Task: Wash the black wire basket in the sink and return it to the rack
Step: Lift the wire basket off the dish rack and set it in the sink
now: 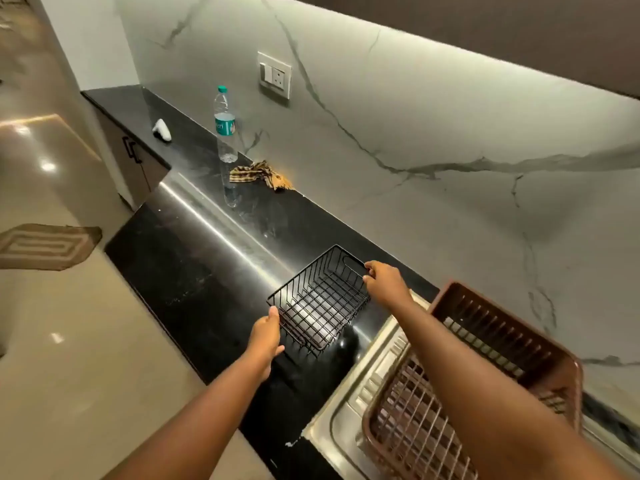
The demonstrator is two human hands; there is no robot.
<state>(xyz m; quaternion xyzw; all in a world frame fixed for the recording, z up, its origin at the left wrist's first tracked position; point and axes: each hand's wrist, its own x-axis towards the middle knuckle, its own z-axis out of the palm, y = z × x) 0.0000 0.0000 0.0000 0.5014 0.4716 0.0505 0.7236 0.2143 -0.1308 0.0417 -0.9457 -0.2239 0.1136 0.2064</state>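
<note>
So the black wire basket sits on the dark surface, just left of the sink and the brown rack. Left hand fingers grip its near rim; right hand fingers pinch the far rim.

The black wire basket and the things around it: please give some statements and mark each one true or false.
1. Both hands hold the black wire basket. True: the left hand grips its near rim, the right hand its far corner.
2. The basket holds dishes. False: it is empty.
3. The water bottle lies on its side. False: it stands upright on the black counter.
4. A checked cloth lies on the counter near the wall. True.
5. The brown plastic rack sits left of the basket. False: it is to the right, over the steel sink.
</note>
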